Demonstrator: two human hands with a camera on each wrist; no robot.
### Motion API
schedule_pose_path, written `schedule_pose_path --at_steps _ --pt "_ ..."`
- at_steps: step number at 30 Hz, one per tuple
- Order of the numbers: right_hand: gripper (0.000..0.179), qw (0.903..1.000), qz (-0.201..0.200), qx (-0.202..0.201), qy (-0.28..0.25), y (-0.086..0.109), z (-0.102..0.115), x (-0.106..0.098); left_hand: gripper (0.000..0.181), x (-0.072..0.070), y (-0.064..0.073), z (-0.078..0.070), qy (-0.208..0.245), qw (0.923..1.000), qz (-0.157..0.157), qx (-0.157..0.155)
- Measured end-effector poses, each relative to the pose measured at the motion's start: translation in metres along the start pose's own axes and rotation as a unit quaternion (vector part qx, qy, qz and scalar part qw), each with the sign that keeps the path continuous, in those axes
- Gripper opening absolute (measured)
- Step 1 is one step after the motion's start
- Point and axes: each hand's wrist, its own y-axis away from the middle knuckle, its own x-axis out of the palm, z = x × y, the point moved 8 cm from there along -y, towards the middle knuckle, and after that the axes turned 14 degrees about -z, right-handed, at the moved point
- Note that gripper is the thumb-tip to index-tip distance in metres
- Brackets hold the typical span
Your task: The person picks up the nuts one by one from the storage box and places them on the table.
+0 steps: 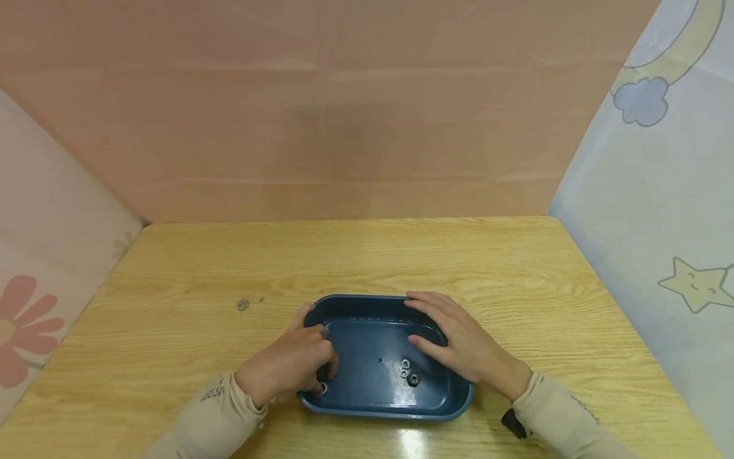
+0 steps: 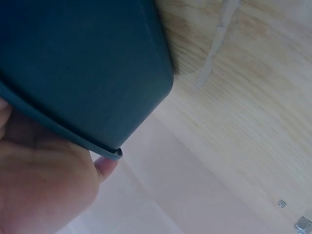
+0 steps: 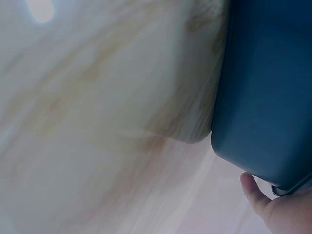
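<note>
A dark blue plastic tray [image 1: 390, 417] stands on the wooden table before me. My left hand [image 1: 292, 363] reaches over its left rim with bent fingers inside; thumb and forefinger pinch a small metal nut [image 1: 323, 388] at the near left corner. One finger stays outside the rim, as the left wrist view shows. My right hand [image 1: 453, 335] rests over the far right corner, fingers fairly straight on the rim and thumb inside. Several nuts lie on the tray floor at the right, the largest being a dark hex nut [image 1: 413, 379], with a smaller nut [image 1: 406, 364] close by.
Left of the tray, a silver nut [image 1: 243, 305] and a tiny nut [image 1: 262, 299] lie on the wooden table [image 1: 401, 255]. A pinkish sheet [image 1: 344, 127] hangs behind; printed sheets stand at both sides. Something black [image 1: 513, 423] sits at the right sleeve.
</note>
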Motion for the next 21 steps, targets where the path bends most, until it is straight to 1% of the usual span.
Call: schedule_pose_path --at_steps 8,12,21 --pt "0.057 1.0 0.003 0.006 0.001 0.0001 -0.0011 0.0005 0.025 0.0014 -0.0017 -0.0006 -0.017 0.9998 -0.004 0.004" --pt "0.057 1.0 0.003 0.007 0.001 0.0003 -0.0012 0.0007 0.023 0.0033 -0.0019 0.001 -0.015 0.9999 -0.004 0.0" --pt "0.058 1.0 0.005 0.008 -0.001 -0.0001 -0.0011 0.0011 0.023 0.0036 -0.0017 0.0018 -0.02 0.9997 -0.016 0.002"
